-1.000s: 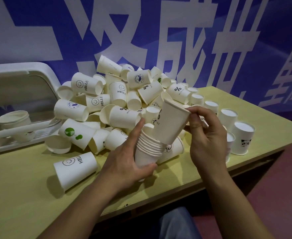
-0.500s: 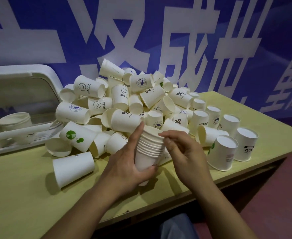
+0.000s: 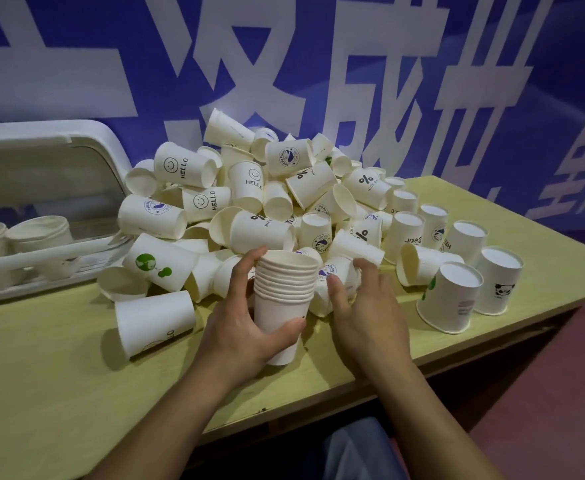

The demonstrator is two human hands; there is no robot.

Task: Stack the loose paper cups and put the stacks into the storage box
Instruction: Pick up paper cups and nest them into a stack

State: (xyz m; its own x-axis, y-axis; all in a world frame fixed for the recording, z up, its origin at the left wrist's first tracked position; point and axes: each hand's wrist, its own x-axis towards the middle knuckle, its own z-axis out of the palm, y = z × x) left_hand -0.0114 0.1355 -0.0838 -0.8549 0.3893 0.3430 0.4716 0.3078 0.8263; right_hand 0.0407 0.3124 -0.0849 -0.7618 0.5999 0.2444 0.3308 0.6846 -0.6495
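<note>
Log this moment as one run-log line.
left hand: holds cup stack | right hand: grips loose cup | storage box: open

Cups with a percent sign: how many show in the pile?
4 cups. One high in the pile's middle, one right of it, one lower at centre, one just above the right hand, at. More may be buried or turned away.
</note>
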